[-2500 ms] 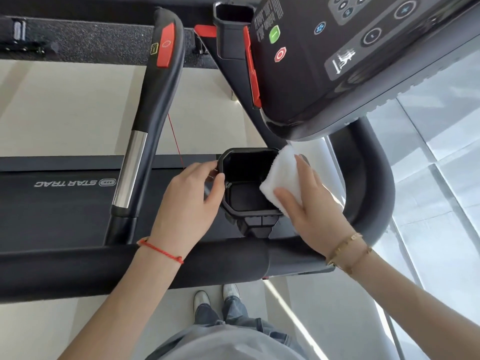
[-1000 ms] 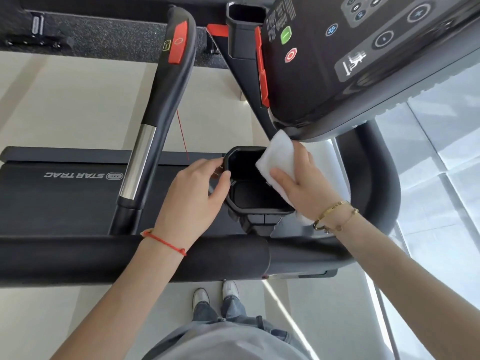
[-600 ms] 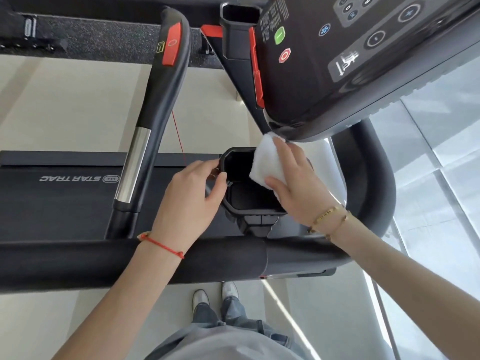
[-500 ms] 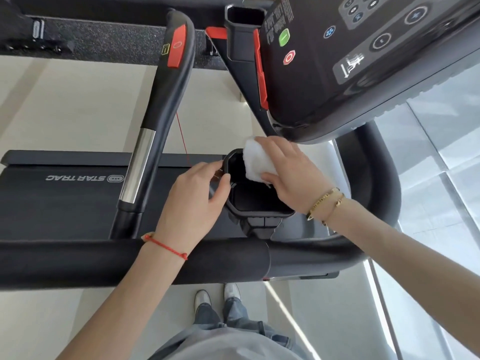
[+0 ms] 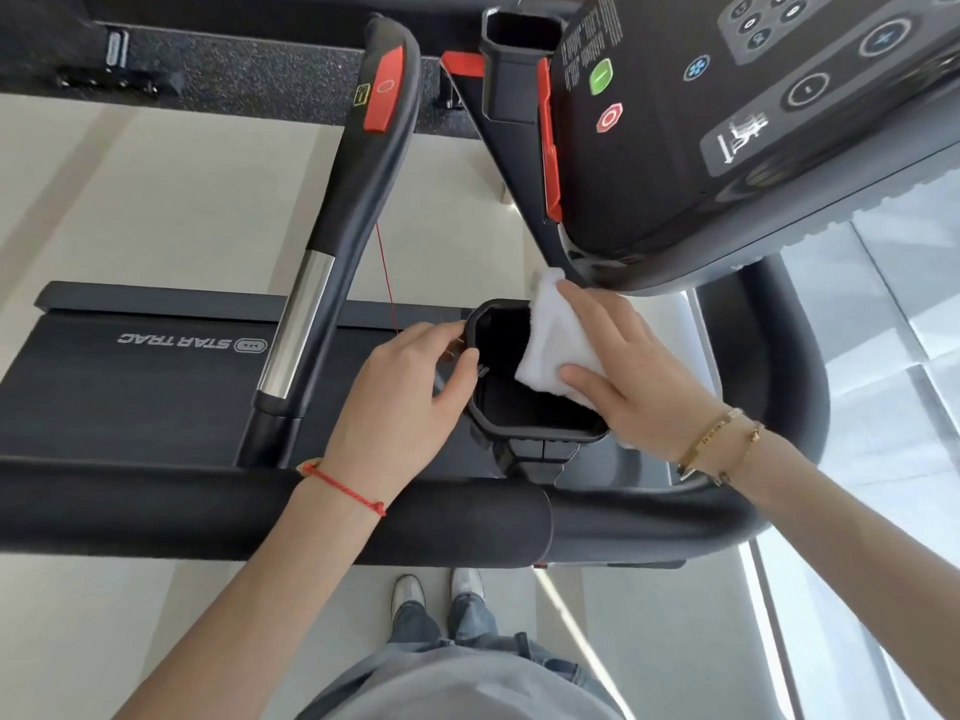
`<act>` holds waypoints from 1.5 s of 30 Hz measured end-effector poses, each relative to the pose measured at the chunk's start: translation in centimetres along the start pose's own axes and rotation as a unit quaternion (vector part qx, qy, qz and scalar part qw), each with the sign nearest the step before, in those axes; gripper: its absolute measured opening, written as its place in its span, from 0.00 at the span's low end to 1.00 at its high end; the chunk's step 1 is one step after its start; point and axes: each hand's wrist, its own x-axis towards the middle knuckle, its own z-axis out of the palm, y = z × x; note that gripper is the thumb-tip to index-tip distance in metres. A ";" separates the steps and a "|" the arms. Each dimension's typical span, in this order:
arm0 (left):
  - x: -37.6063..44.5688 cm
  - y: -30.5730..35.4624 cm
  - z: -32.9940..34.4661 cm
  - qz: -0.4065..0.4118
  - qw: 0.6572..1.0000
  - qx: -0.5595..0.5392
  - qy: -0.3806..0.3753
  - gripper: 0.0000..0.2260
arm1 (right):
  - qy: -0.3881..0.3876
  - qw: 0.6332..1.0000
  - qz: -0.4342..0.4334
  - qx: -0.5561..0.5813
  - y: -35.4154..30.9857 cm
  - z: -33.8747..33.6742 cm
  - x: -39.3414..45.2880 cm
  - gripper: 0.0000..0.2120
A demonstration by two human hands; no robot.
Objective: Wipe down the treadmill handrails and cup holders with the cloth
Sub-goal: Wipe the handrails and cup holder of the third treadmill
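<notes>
Gripping the cup holder rim, left hand steadies it; right hand pinches the cloth against its right rim.

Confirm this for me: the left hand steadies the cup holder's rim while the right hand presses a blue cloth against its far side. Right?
Not quite: the cloth is white, not blue, as the head view shows. The rest holds: the left hand steadies the cup holder at its rim while the right hand presses the cloth against its far side.

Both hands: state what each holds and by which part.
Right hand holds the white cloth by its right side; left hand grips the black plastic cup holder by its left rim.
</notes>
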 end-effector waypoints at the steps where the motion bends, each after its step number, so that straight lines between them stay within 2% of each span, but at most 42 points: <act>1: 0.0 0.0 0.0 -0.001 1.000 0.001 0.000 0.15 | 0.003 1.000 0.004 -0.001 -0.1 0.1 0.0 0.31; 7: 0.0 0.0 0.1 0.002 1.000 -0.002 0.003 0.14 | 0.022 0.999 0.041 0.003 -1.3 0.6 2.5 0.27; 14: 0.1 -0.2 0.2 0.006 1.000 -0.002 0.008 0.14 | 0.102 0.968 0.148 0.174 -2.9 2.6 -3.2 0.33; 17: 0.1 -0.3 0.3 0.006 1.000 -0.002 0.010 0.15 | 0.112 0.962 0.164 0.188 -3.1 3.2 -3.9 0.33; 23: 0.1 -0.3 0.4 0.013 1.000 0.004 0.014 0.14 | 0.070 0.975 0.144 0.153 -1.6 1.0 1.1 0.30; 28: 0.1 -0.3 0.4 0.010 1.000 -0.002 0.015 0.13 | 0.076 0.978 0.120 0.150 -2.3 1.5 -2.3 0.32; 32: 0.1 -0.4 0.4 0.009 1.000 -0.008 0.016 0.13 | 0.100 0.975 0.067 0.186 -2.1 0.8 -5.6 0.23; 34: 0.0 -0.4 0.4 0.011 1.000 -0.010 0.015 0.13 | 0.072 0.983 0.022 0.166 -1.9 -0.2 -6.8 0.23; 36: 0.0 -0.4 0.4 0.016 1.000 -0.004 0.016 0.12 | 0.006 0.991 -0.045 0.125 -2.2 -0.8 -7.2 0.25; 39: 0.1 -0.6 0.4 0.022 1.000 0.002 0.017 0.12 | -0.052 0.991 -0.121 0.004 -3.3 -0.1 -6.0 0.25; 42: 0.1 -0.7 0.5 0.025 1.000 0.004 0.017 0.11 | -0.061 0.988 -0.109 -0.094 -4.9 1.3 -3.1 0.25; 45: 0.1 -0.9 0.5 0.028 0.999 0.002 0.021 0.11 | -0.065 0.988 -0.086 -0.113 -4.5 1.1 -2.5 0.22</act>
